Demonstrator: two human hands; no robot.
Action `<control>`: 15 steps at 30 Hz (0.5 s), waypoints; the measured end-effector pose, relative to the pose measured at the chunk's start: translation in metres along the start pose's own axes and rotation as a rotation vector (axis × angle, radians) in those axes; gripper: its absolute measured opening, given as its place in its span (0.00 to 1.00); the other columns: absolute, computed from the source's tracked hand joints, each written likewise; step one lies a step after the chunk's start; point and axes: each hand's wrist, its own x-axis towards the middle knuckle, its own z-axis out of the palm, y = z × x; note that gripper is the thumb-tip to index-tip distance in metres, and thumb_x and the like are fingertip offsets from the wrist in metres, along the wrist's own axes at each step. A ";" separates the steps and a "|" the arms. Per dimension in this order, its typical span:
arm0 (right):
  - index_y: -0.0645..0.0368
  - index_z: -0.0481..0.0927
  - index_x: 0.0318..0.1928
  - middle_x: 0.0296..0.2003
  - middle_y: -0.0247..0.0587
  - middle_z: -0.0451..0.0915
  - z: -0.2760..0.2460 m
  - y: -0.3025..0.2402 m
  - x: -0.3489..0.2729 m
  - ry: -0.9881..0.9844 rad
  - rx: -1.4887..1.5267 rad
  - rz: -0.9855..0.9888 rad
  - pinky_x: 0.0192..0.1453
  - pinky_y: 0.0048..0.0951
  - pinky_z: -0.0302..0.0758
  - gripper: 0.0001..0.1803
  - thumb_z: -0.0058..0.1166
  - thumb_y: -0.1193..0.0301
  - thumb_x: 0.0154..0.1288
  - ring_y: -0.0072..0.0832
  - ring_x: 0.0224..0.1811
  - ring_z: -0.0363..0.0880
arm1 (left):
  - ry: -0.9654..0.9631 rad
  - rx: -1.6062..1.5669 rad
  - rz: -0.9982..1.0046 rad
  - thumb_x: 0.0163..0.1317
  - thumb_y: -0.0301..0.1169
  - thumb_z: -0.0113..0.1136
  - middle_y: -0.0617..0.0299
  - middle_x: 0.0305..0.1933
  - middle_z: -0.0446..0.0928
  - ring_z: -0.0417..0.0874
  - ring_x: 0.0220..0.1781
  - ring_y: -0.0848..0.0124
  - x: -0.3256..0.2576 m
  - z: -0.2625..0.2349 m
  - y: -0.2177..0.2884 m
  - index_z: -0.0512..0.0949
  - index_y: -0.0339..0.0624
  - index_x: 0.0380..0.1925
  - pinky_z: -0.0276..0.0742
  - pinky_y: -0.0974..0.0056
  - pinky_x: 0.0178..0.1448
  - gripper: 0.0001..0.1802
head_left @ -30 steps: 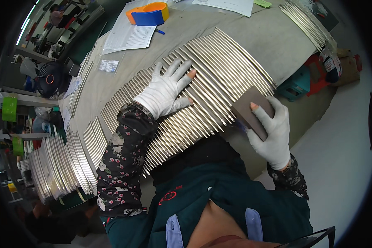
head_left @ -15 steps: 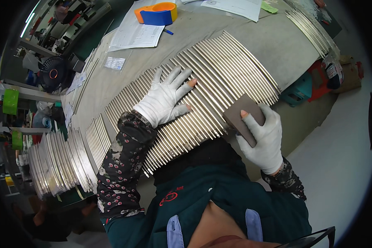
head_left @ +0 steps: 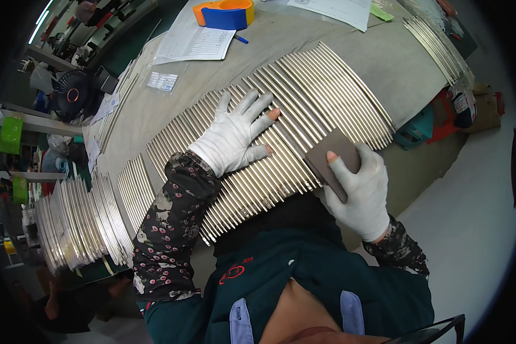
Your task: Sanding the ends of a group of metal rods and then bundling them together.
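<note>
Rods (head_left: 304,97): a long row of thin silvery metal rods laid side by side on the bench, running in an arc from lower left to upper right, their near ends at the front edge.
Block (head_left: 333,163): a flat dark brown-grey sanding block, lying on the near ends of the rods at the right part of the row.
Right hand (head_left: 358,192): in a white glove with a bare fingertip, closed around the block, one finger on its top face and the rest wrapped at its lower edge.
Left hand (head_left: 232,137): in a white glove with bare fingertips, flat and spread wide on the middle of the row, holding nothing, palm down on the rods.
Sleeves: dark floral fabric on both forearms; a teal apron bib shows at the lower edge.
Bench (head_left: 384,63): grey cloth-covered top, bare beyond the rods' far ends.
More rods: a second small batch (head_left: 436,40) at the far right corner, well apart from the main row; stacks of similar metal pieces (head_left: 74,223) at the left.
Papers (head_left: 195,40): printed sheets at the far side, a blue pen just beside them.
Tape holder (head_left: 223,12): orange and blue, at the far edge.
Fan (head_left: 71,97): small and black, off the bench to the left.
</note>
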 end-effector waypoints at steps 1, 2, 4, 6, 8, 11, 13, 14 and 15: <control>0.52 0.75 0.54 0.50 0.59 0.66 0.001 -0.002 0.000 0.000 -0.007 0.029 0.51 0.44 0.69 0.32 0.64 0.69 0.42 0.50 0.48 0.68 | -0.012 0.003 -0.001 0.60 0.61 0.44 0.50 0.72 0.52 0.52 0.73 0.50 0.001 -0.001 0.001 0.59 0.49 0.66 0.40 0.32 0.70 0.40; 0.51 0.76 0.52 0.49 0.56 0.66 0.008 -0.003 0.011 0.048 -0.041 0.017 0.47 0.43 0.70 0.30 0.65 0.67 0.43 0.48 0.46 0.69 | 0.015 0.007 0.007 0.60 0.61 0.44 0.50 0.72 0.52 0.52 0.73 0.50 0.002 0.000 0.001 0.59 0.49 0.66 0.40 0.32 0.70 0.40; 0.51 0.77 0.52 0.49 0.55 0.66 0.008 0.002 0.019 0.076 -0.028 0.016 0.47 0.43 0.70 0.29 0.65 0.66 0.43 0.47 0.46 0.69 | 0.020 -0.005 0.026 0.60 0.61 0.44 0.50 0.72 0.52 0.52 0.73 0.50 0.003 0.003 -0.001 0.59 0.49 0.66 0.40 0.31 0.70 0.40; 0.51 0.77 0.51 0.50 0.54 0.66 -0.001 0.012 0.018 0.166 0.017 0.006 0.50 0.43 0.70 0.29 0.65 0.67 0.43 0.47 0.48 0.67 | 0.016 -0.007 0.019 0.61 0.61 0.43 0.50 0.72 0.52 0.52 0.73 0.50 0.003 0.004 -0.001 0.59 0.49 0.66 0.41 0.31 0.69 0.39; 0.49 0.77 0.52 0.51 0.55 0.65 -0.009 0.024 0.006 0.203 -0.053 0.082 0.52 0.43 0.69 0.29 0.64 0.68 0.43 0.47 0.49 0.67 | -0.017 0.002 0.018 0.62 0.61 0.42 0.50 0.73 0.50 0.51 0.74 0.48 0.006 0.001 -0.002 0.55 0.52 0.68 0.39 0.32 0.70 0.40; 0.48 0.76 0.53 0.52 0.54 0.65 -0.012 0.025 -0.013 0.174 -0.056 0.117 0.53 0.43 0.68 0.31 0.64 0.68 0.42 0.47 0.50 0.66 | -0.050 0.018 0.027 0.62 0.61 0.42 0.49 0.73 0.49 0.49 0.74 0.47 0.011 0.000 -0.003 0.52 0.53 0.69 0.38 0.32 0.71 0.40; 0.48 0.75 0.53 0.53 0.54 0.65 -0.013 0.020 -0.023 0.145 -0.044 0.128 0.53 0.43 0.68 0.32 0.64 0.68 0.42 0.47 0.50 0.66 | -0.044 0.025 0.026 0.62 0.61 0.41 0.49 0.73 0.48 0.49 0.74 0.47 0.014 0.000 -0.003 0.52 0.54 0.69 0.38 0.32 0.70 0.40; 0.47 0.75 0.54 0.53 0.53 0.64 -0.014 0.018 -0.027 0.130 -0.033 0.132 0.54 0.43 0.68 0.32 0.64 0.68 0.41 0.47 0.50 0.66 | -0.057 0.029 0.028 0.62 0.62 0.39 0.49 0.73 0.48 0.49 0.74 0.47 0.017 0.000 -0.003 0.52 0.53 0.70 0.39 0.32 0.70 0.41; 0.47 0.75 0.54 0.53 0.53 0.64 -0.014 0.017 -0.030 0.115 -0.022 0.135 0.54 0.43 0.68 0.32 0.64 0.67 0.41 0.47 0.50 0.66 | -0.055 0.026 0.032 0.62 0.62 0.39 0.49 0.73 0.48 0.49 0.74 0.47 0.020 0.001 -0.003 0.52 0.53 0.70 0.39 0.32 0.70 0.41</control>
